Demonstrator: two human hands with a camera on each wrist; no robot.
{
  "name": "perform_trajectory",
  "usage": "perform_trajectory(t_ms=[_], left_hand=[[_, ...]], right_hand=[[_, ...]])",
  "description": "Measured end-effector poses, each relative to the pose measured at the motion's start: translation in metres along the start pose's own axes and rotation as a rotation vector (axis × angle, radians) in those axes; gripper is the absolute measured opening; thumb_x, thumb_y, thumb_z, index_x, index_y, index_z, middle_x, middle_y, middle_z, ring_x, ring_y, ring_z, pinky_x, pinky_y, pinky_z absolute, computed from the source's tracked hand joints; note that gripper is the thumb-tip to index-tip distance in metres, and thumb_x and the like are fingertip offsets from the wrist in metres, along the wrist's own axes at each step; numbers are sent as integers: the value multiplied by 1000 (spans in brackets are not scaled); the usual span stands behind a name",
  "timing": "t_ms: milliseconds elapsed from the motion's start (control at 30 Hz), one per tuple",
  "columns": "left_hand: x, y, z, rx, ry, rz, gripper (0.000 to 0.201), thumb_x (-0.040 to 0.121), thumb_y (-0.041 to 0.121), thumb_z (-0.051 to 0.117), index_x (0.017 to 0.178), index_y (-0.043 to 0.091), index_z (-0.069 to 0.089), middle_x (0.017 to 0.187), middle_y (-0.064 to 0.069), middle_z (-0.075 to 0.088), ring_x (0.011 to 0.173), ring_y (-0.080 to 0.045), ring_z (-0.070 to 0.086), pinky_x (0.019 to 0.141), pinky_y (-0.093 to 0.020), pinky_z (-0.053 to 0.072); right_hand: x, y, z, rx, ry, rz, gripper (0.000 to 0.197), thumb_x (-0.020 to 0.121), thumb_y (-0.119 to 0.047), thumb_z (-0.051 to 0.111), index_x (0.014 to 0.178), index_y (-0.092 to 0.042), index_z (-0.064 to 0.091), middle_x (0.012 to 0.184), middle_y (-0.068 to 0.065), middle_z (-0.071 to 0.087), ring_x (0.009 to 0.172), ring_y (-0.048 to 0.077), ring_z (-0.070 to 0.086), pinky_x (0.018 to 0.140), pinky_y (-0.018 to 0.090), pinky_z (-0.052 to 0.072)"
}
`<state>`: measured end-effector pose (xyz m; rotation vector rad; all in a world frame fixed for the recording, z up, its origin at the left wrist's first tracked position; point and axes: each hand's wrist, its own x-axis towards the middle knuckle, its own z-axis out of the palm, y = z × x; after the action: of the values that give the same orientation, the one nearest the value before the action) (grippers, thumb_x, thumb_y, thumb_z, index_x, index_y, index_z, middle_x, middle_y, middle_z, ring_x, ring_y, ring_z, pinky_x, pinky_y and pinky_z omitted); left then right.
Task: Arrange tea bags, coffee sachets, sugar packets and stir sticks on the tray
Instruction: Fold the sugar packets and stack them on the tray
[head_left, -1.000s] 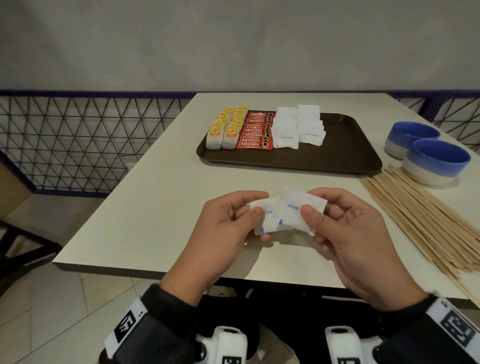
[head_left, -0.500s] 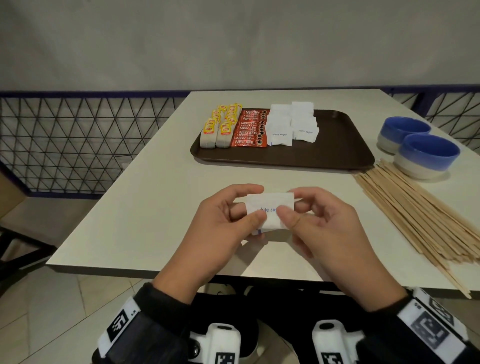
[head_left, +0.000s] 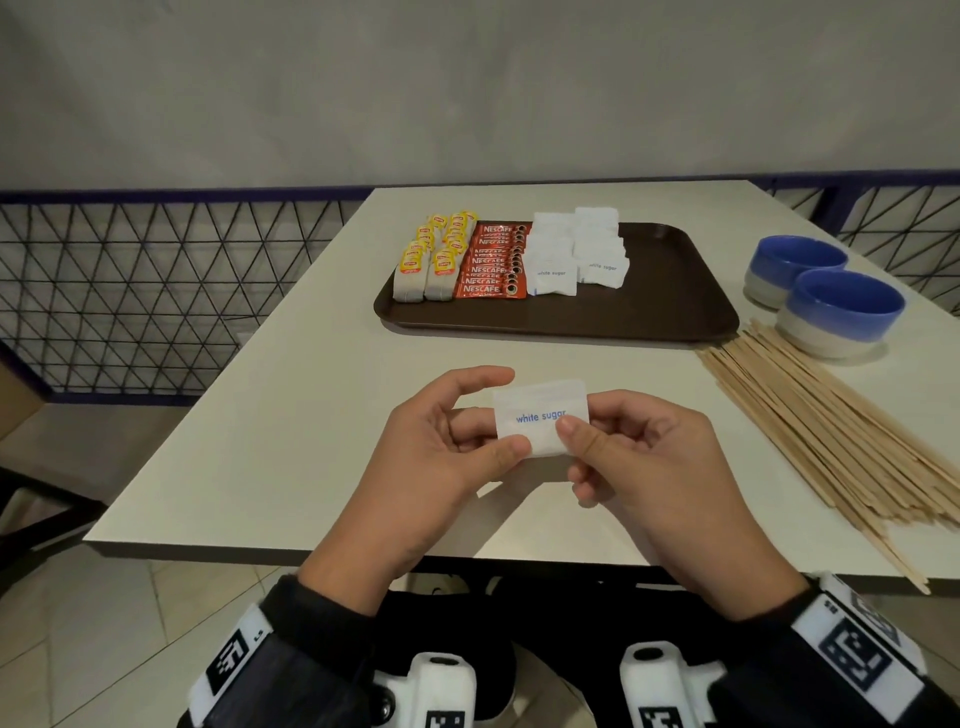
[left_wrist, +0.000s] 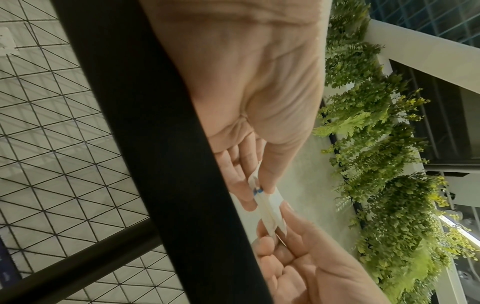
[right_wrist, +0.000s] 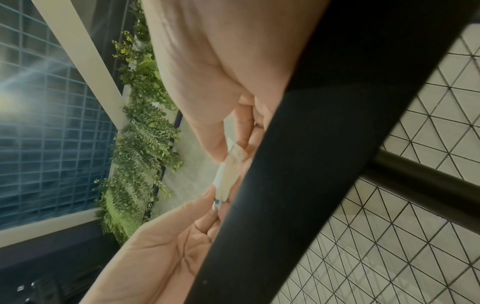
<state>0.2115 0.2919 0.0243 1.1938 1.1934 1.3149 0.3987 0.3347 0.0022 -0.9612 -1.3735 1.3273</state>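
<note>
Sugar step in hand. Left hand (head_left: 447, 441) and right hand (head_left: 639, 457) each pinch, thumb over curled fingers, a small stack of white paper sugar packets (head_left: 540, 418) printed "white sugar" in blue, held above the table, on the near side of the dark brown plastic tray (head_left: 670, 291). On the tray's left half: yellow-tagged tea bags (head_left: 431, 265), red "NESCAFE" coffee sachets (head_left: 493, 267), more white packets (head_left: 576, 254). Next move, by my reckoning: carry the stack forward onto the tray beside those packets. Pale wooden stir sticks (head_left: 831, 431) lie right of the tray, not yet placed.
</note>
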Motion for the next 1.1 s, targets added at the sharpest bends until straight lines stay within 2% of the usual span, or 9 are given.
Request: perform_trajectory(t_ms=[133, 300, 433, 533, 633, 700, 833, 967, 1100], left_hand=[[0, 1, 1, 5, 7, 8, 47, 86, -6, 71, 125, 18, 62, 97, -10, 79, 84, -20, 74, 80, -29, 58], [0, -3, 1, 8, 46, 31, 42, 86, -7, 70, 120, 16, 65, 94, -13, 79, 89, -34, 72, 87, -42, 58], [0, -5, 0, 31, 56, 47, 39, 87, -7, 70, 119, 15, 66, 93, -13, 79, 83, -23, 72, 81, -36, 58], [0, -4, 0, 48, 46, 47, 38, 87, -8, 70, 117, 15, 67, 92, -13, 79, 83, -26, 70, 86, -41, 58], [-1, -3, 1, 71, 33, 42, 38, 87, -7, 70, 116, 17, 68, 90, -11, 79, 86, -34, 70, 91, -45, 56], [-2, -4, 2, 76, 16, 39, 38, 86, -7, 71, 114, 18, 68, 90, -12, 79, 90, -40, 69, 90, -46, 56], [-1, -6, 1, 56, 27, 43, 38, 83, -9, 72, 114, 15, 68, 93, -13, 79, 82, -28, 72, 83, -40, 57], [2, -9, 2, 38, 50, 81, 34, 79, 4, 74, 111, 12, 69, 94, -12, 79, 86, -35, 73, 82, -45, 57], [3, -12, 1, 15, 48, 112, 28, 77, 9, 83, 102, 14, 73, 92, -15, 78, 82, -36, 73, 71, -34, 61]], right_hand=[[-2, -4, 2, -77, -23, -5, 18, 93, -17, 73, 111, -16, 76, 77, -10, 73, 60, 16, 61, 62, 33, 51], [-3, -6, 2, -118, -37, -1, 12, 93, -18, 73, 104, -19, 77, 77, -10, 72, 62, 16, 61, 63, 35, 53], [-2, -7, 3, -122, -53, 4, 6, 92, -16, 74, 96, -20, 75, 75, -14, 71, 62, 12, 63, 63, 34, 52], [0, -7, 3, -141, -74, 33, 5, 90, -15, 75, 92, -20, 75, 75, -12, 71, 65, 13, 63, 63, 32, 51], [6, -19, -4, -199, -181, 130, 13, 83, -26, 73, 92, -17, 75, 82, -5, 72, 70, 18, 63, 67, 35, 51], [12, -35, -14, -294, -310, 204, 9, 89, -23, 75, 94, -16, 75, 83, -1, 73, 69, 17, 63, 67, 32, 51], [31, -75, -35, -586, -477, 215, 6, 91, -21, 76, 97, -18, 75, 84, -1, 76, 69, 10, 64, 66, 27, 51], [75, -106, -52, -674, -379, 235, 11, 91, -19, 75, 102, -16, 74, 92, 1, 78, 75, 13, 67, 71, 27, 55], [129, -114, -65, -671, -205, 295, 22, 92, -14, 75, 113, -16, 70, 101, 4, 75, 85, 16, 68, 72, 27, 53]])
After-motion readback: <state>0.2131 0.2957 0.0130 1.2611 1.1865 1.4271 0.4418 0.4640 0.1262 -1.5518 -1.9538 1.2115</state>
